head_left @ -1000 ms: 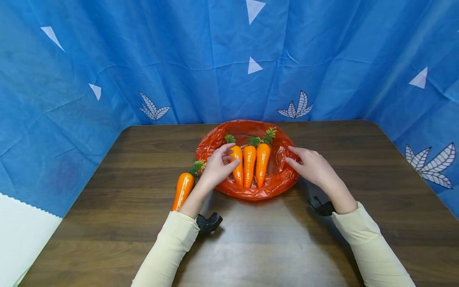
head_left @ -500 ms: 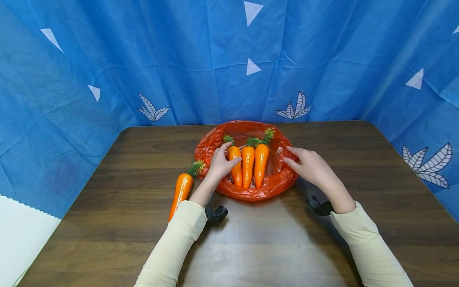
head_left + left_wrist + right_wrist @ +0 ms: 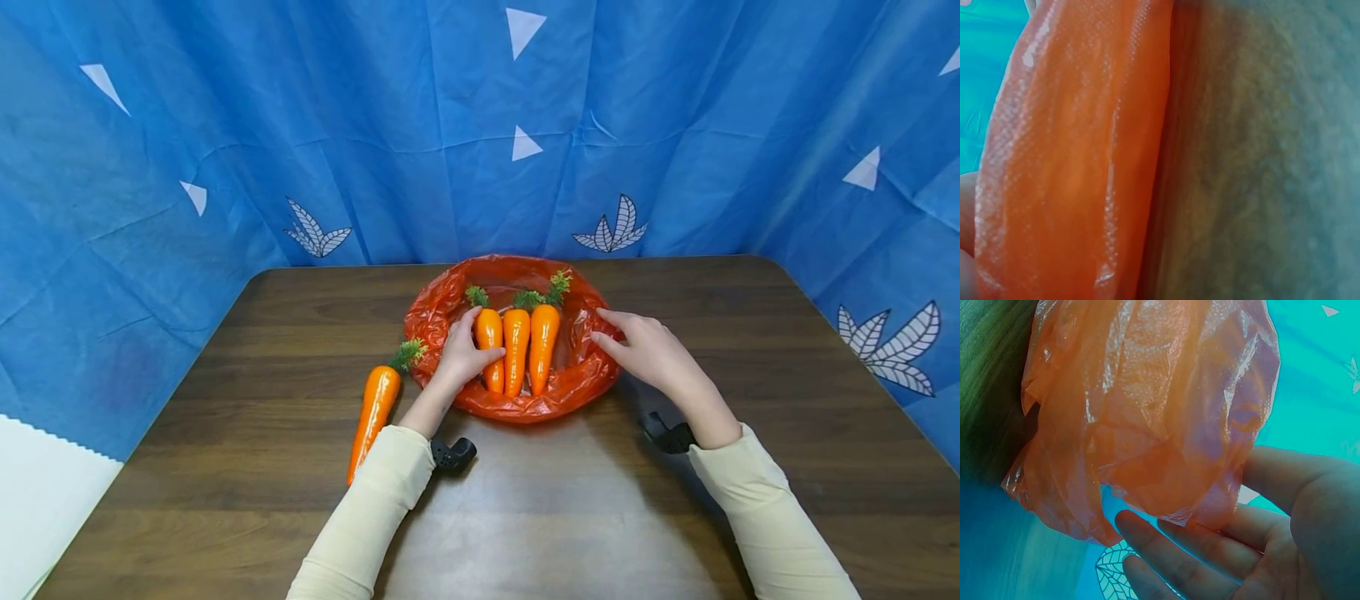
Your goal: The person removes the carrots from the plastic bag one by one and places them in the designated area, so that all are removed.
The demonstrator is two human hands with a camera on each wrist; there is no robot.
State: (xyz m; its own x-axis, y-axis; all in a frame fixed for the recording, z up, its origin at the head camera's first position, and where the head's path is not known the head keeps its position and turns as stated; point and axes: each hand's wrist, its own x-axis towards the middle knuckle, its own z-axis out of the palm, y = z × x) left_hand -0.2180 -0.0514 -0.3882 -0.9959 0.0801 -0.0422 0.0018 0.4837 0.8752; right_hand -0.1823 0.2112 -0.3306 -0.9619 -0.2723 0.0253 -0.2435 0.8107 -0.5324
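A red plastic bag (image 3: 540,408) sits with its round mouth spread wide. Inside lie a left carrot (image 3: 491,333), a middle carrot (image 3: 516,342) and a right carrot (image 3: 543,337), side by side with green tops upward. My left hand (image 3: 459,354) reaches over the bag's left rim and holds the left carrot, thumb across it; its other fingers are mostly hidden. With its thumb inside and other fingers outside, my right hand (image 3: 660,354) holds the bag's right rim; the right wrist view shows these fingers (image 3: 1172,550) loosely bent. Another carrot (image 3: 375,408) lies outside, left of the bag.
The brown wooden table (image 3: 570,508) has a blue patterned curtain (image 3: 450,125) along its far edge and sides. A white surface (image 3: 45,492) shows at the left. Black wrist devices (image 3: 453,454) hang under both forearms.
My left hand has settled lower around the left carrot, its wrist shifting right and uncovering more of the carrot on the table. The right hand stays at the rim. The head view shifts slightly.
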